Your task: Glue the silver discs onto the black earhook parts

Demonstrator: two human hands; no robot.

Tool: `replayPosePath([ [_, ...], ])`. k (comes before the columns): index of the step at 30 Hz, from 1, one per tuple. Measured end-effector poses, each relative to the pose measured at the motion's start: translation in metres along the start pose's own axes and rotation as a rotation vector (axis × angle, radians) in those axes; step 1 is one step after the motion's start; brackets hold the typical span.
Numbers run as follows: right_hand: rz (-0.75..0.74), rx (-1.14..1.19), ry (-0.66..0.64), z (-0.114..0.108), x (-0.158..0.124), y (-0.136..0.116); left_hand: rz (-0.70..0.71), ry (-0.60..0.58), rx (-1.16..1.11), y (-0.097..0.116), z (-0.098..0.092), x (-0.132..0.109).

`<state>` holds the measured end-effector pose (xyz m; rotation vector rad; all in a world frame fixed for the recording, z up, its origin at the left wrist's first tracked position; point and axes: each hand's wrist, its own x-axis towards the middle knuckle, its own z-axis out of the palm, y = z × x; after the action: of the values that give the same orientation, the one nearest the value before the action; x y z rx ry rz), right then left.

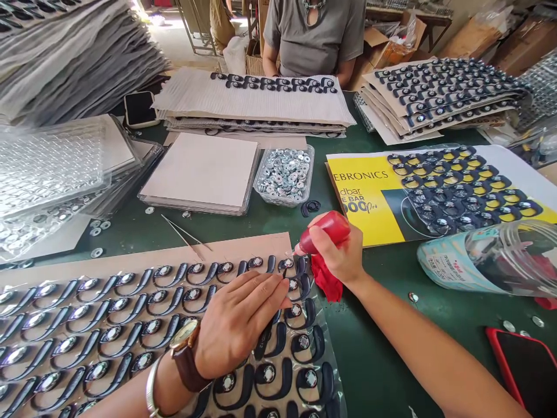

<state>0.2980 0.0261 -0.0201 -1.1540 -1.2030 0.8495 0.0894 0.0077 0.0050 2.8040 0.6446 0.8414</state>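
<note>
My right hand [343, 255] is wrapped round a small red squeeze bottle [326, 232], tilted with its nozzle down to the left at the top right corner of a sheet of parts. Flat over that sheet lies my left hand [239, 313], fingers together on slim black tweezers [263, 339], mostly hidden under the palm; a dark tip shows past the fingers by a part. Rows of dark hook-shaped pieces with shiny round centres [163, 296] cover the plastic-covered card [243, 247]. A red cloth [325, 280] sits below my right hand.
Silver tweezers [187, 235] lie beyond the sheet. Behind stand a clear tub of metal washers [285, 174] and a stack of cards [200, 171]. At right are a yellow box panel [369, 223], a tipped plastic jar [474, 261] and a red-cased phone [522, 366]. A person [315, 38] sits opposite.
</note>
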Motion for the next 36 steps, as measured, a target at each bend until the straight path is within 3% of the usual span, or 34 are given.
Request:
replayPosePath([
  [10, -0.215, -0.346, -0.063, 0.001, -0.004, 0.001, 0.074, -0.016, 0.149, 0.008, 0.013, -0.003],
  [18, -0.166, -0.362, -0.121, 0.002, -0.006, 0.003, 0.131, -0.005, 0.236, 0.016, 0.021, -0.01],
  [25, -0.252, -0.421, -0.053, 0.002, -0.005, 0.003, 0.124, -0.014, 0.24, 0.015, 0.022, -0.009],
  [36, -0.189, -0.419, -0.047, 0.001, -0.005, 0.005, 0.117, -0.023, 0.207, 0.014, 0.018, -0.006],
])
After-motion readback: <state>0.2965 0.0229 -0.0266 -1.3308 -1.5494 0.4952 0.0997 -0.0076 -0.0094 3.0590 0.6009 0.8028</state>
